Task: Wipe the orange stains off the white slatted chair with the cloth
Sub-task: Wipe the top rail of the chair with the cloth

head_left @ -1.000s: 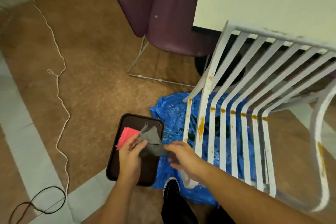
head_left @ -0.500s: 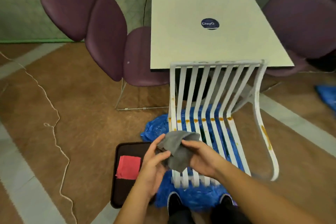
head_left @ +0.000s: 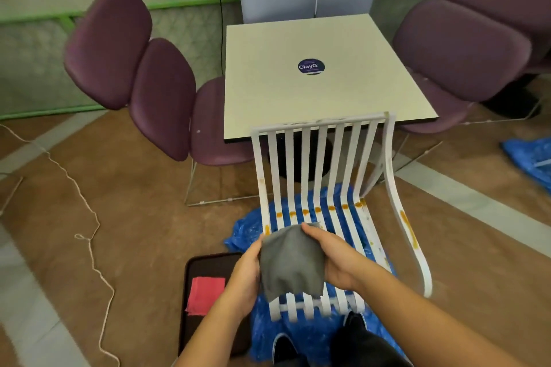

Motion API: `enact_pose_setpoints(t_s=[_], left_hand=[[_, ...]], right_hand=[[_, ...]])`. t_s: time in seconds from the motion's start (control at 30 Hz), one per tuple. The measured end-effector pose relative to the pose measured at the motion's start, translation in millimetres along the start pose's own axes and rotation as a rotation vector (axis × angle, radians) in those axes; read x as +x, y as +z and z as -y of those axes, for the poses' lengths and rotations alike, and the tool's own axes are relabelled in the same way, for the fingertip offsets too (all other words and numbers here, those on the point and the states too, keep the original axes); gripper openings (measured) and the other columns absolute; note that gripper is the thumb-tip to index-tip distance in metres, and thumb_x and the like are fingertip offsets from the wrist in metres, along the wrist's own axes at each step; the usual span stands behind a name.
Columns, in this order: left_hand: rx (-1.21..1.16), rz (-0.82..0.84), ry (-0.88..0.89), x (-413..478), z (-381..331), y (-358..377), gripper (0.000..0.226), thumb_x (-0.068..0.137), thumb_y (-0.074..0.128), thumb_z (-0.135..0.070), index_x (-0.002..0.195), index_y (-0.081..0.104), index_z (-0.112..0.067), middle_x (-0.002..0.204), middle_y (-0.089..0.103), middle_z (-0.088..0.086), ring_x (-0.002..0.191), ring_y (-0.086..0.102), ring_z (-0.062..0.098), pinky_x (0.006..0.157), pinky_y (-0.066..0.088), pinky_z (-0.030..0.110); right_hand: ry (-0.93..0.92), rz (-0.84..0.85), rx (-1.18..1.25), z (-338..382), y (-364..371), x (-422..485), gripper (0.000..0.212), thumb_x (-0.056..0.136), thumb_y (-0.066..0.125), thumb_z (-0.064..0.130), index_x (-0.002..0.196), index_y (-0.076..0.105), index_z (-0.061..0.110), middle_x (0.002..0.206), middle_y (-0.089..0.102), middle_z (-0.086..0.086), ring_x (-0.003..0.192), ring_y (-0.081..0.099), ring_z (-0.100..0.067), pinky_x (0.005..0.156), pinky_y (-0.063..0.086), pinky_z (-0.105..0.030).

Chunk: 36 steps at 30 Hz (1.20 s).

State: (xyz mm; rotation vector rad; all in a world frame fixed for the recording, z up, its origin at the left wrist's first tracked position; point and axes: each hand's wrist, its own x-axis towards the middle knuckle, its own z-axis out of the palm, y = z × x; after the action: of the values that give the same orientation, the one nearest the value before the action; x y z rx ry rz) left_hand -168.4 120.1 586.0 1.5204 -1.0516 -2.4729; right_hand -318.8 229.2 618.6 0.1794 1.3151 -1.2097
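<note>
Grip: left hand [head_left: 246, 277], right hand [head_left: 337, 259] on limp, creased grey cloth [head_left: 290, 259]

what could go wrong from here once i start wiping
1. The orange stains run in a row across separate slats of the white chair. A sideways pass with the grey cloth may smear them onto the slat edges.
2. The orange streak on the right arm rail sits apart from that row and could be missed.
3. The left hand and right hand both hold the cloth, so nothing steadies the chair.
</note>
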Motion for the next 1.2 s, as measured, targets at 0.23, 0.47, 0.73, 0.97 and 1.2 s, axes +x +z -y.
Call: enact_pose_setpoints(t_s=[0.23, 0.47, 0.73, 0.97, 1.2], left_hand=[[-0.195, 0.203, 0.046, 1, 7, 46, 0.069, 0.1, 0.04, -0.06, 0.138, 0.057, -0.005, 0.136, 0.06, 0.024, 0.128, 0.057, 0.039, 0.116, 0.035, 0.058], [-0.042, 0.081, 0.231, 20, -18, 146, 0.054, 0.084, 0.073, -0.021, 0.132, 0.059, -0.002, 0.123, 0.07, 0.019, 0.113, 0.068, 0.036, 0.099, 0.054, 0.053], [0.2, 0.062, 0.273, 43, -25, 241, 0.047, 0.083, 0.08, -0.03, 0.126, 0.064, -0.02, 0.115, 0.075, -0.001, 0.107, 0.071, 0.02, 0.092, 0.059, 0.043], [0.301, -0.116, 0.254, 64, -28, 263, 0.025, 0.09, 0.074, -0.025, 0.114, 0.068, -0.021, 0.105, 0.075, -0.006, 0.1, 0.068, 0.014, 0.077, 0.056, 0.03], [0.37, -0.249, 0.275, 102, -45, 237, 0.013, 0.099, 0.062, -0.024, 0.103, 0.073, -0.018, 0.1, 0.073, 0.01, 0.078, 0.068, 0.021, 0.07, 0.055, 0.033]], right_hand=[[0.0, 0.246, -0.006, 28, -46, -16, 0.052, 0.084, 0.076, 0.015, 0.132, 0.058, 0.006, 0.125, 0.067, -0.02, 0.118, 0.063, -0.037, 0.105, 0.046, -0.056], [-0.118, 0.342, 0.288, 85, -109, -32, 0.051, 0.093, 0.065, 0.027, 0.137, 0.057, 0.001, 0.14, 0.054, -0.026, 0.131, 0.051, -0.042, 0.108, 0.041, -0.055], [-0.067, 0.17, 0.413, 111, -167, -28, 0.063, 0.08, 0.071, 0.048, 0.127, 0.064, 0.005, 0.123, 0.064, -0.031, 0.117, 0.06, -0.048, 0.103, 0.043, -0.065], [-0.032, 0.075, 0.343, 126, -203, -1, 0.046, 0.094, 0.063, 0.026, 0.134, 0.054, 0.004, 0.12, 0.067, -0.027, 0.109, 0.066, -0.046, 0.096, 0.049, -0.063], [-0.119, 0.023, 0.101, 163, -226, 46, 0.047, 0.095, 0.061, 0.038, 0.132, 0.057, 0.008, 0.119, 0.071, -0.016, 0.113, 0.066, -0.035, 0.104, 0.048, -0.052]])
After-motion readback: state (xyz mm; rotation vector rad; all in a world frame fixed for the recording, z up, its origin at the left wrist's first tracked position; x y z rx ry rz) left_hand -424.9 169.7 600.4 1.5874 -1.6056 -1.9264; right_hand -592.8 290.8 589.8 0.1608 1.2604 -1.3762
